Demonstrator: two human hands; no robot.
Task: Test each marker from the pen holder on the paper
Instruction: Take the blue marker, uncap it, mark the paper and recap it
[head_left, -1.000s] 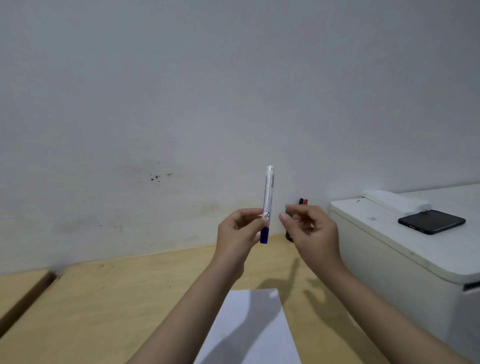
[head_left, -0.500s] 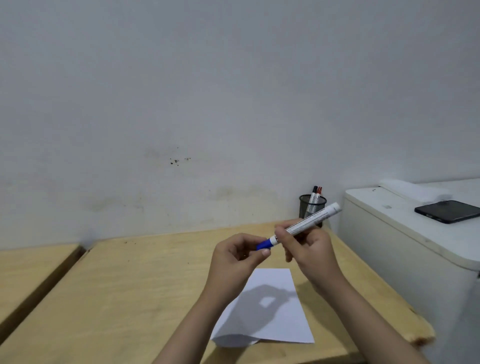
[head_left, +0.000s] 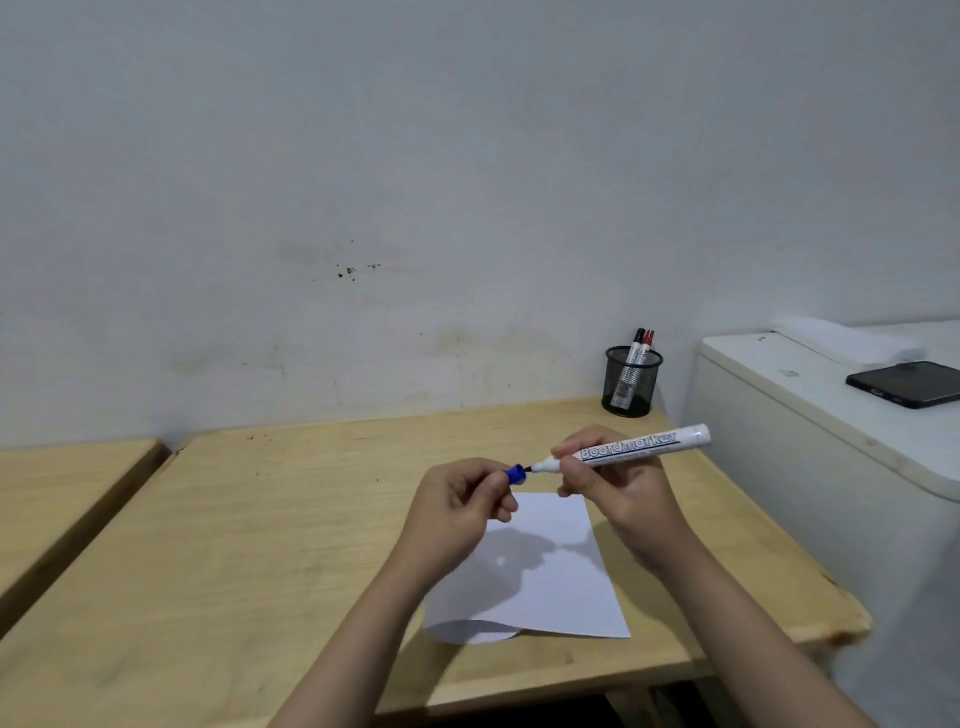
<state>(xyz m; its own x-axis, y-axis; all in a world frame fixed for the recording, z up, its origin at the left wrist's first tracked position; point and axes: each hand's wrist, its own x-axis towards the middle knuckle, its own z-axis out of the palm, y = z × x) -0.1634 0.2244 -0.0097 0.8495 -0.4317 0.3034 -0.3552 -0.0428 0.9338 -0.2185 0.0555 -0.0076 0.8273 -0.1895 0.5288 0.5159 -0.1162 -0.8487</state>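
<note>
The blue cap (head_left: 515, 474) has come off the marker (head_left: 628, 451): the left hand (head_left: 457, 512) now pinches it apart from the bared tip, mid-frame; the right hand (head_left: 615, 480) holds the barrel more level.

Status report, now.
Right hand grips marker. Left hand holds blue cap, just off. Paper below, nothing blocking.

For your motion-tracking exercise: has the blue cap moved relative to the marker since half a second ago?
Yes. The blue cap, held in the left hand, has come off the marker and sits leftward of its exposed tip, above the paper.
</note>
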